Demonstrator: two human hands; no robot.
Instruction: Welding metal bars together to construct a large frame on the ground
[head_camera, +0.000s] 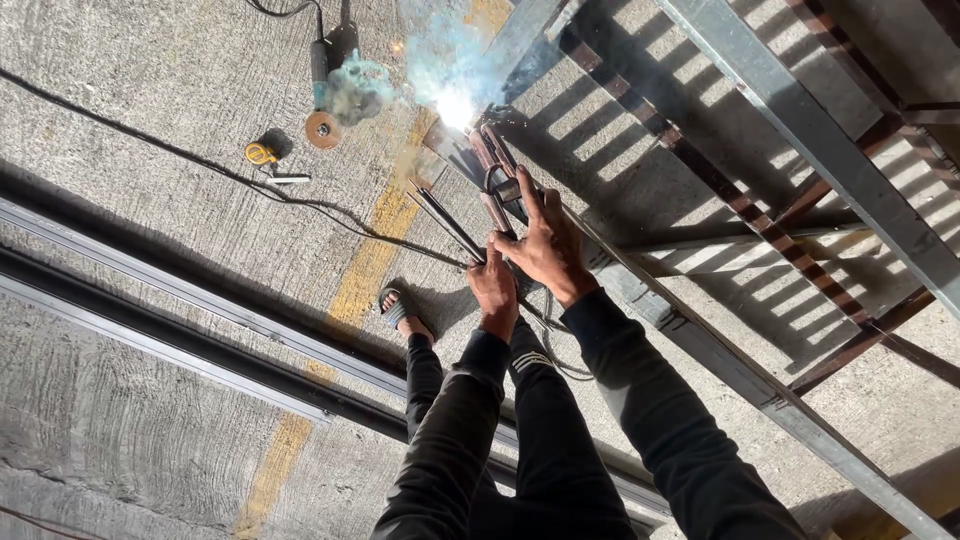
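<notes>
Gripping the welding holder (500, 195) with both hands: left hand (493, 285) clenched low, right hand (545, 245) wrapped higher, arc (455, 105) burning at the steel frame (700, 340). Probably feeling stiff, heavy, hot near the tip; keeping to the handle.

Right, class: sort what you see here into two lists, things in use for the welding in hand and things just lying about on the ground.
In use:
left hand, holding thin welding rods
right hand, gripping the electrode holder
bright arc on the metal frame

Lying about:
angle grinder with its disc
small yellow object
black cable across the concrete
</notes>
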